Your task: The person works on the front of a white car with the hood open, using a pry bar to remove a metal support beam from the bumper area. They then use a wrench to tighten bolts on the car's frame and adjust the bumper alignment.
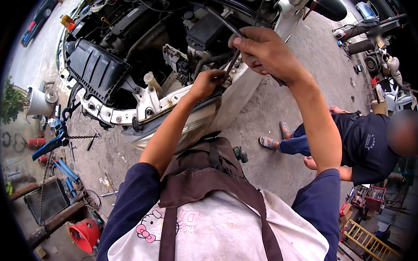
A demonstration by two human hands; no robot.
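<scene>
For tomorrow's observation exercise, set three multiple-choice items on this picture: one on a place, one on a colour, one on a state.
1. Where does the right hand work?
A. over the engine bay
B. on the ground
C. inside a toolbox

2. What colour is the funnel-like object on the ground at lower left?
A. green
B. red
C. white

3. How is the left hand?
A. open and flat
B. hanging idle
C. closed on a thin dark rod

Key: 1 A, it is raised above the engine parts. 2 B, it is plainly red. 3 C, the fingers curl round the rod's lower end.
</scene>
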